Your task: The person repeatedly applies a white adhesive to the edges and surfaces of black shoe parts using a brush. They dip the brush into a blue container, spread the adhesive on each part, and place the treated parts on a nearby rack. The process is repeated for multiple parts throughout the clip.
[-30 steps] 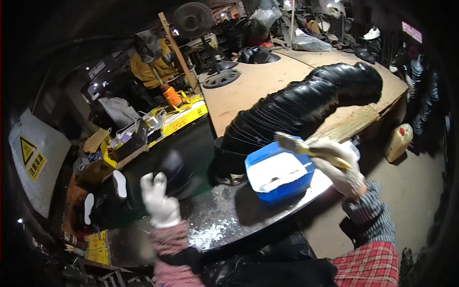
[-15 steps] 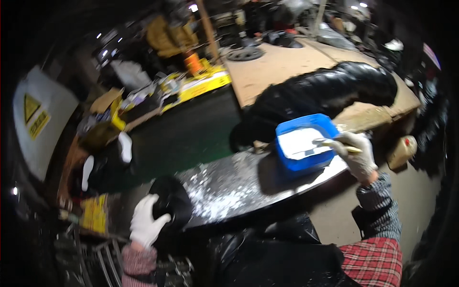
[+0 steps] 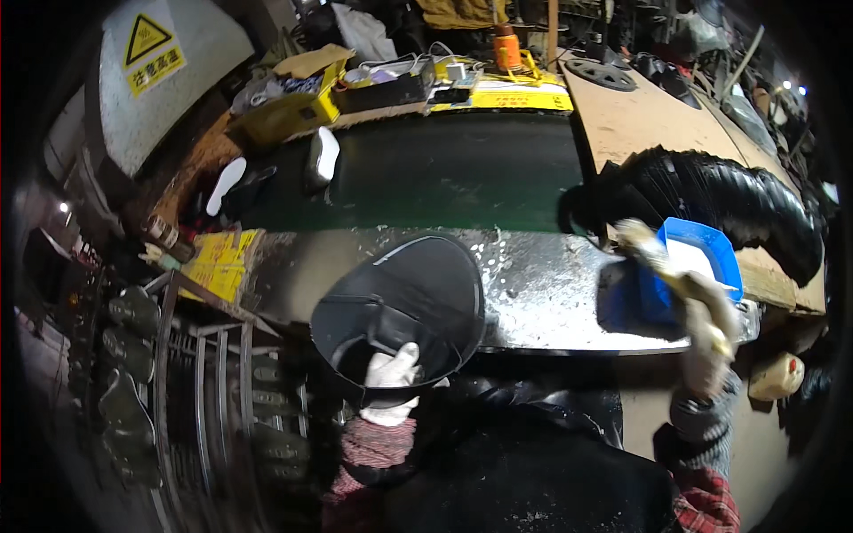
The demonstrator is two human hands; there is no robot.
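Observation:
My left hand [image 3: 391, 377], in a white glove, grips the near edge of a flat black shoe upper [image 3: 431, 298] above the bench edge. The upper is broad and rounded, with a hole close to my fingers. My gloved right hand [image 3: 708, 329] is smeared by motion but closed on a brush [image 3: 647, 244], whose pale head points up and left. That hand is in front of a blue tub [image 3: 656, 293] holding white liquid [image 3: 689, 258], and partly hides it.
A metal bench top [image 3: 542, 284] is spattered white. Beyond lies a dark green belt [image 3: 444, 173] carrying two white-soled shoes [image 3: 326, 158]. A long stack of black pieces [image 3: 711, 191] rests on the board at right. A metal rack [image 3: 209, 409] stands at lower left; a beige jug [image 3: 776, 377] at right.
The view has swung left. My left hand now grips the black upper, seen larger and more face-on. My right hand has moved the brush out of the tub to its left side.

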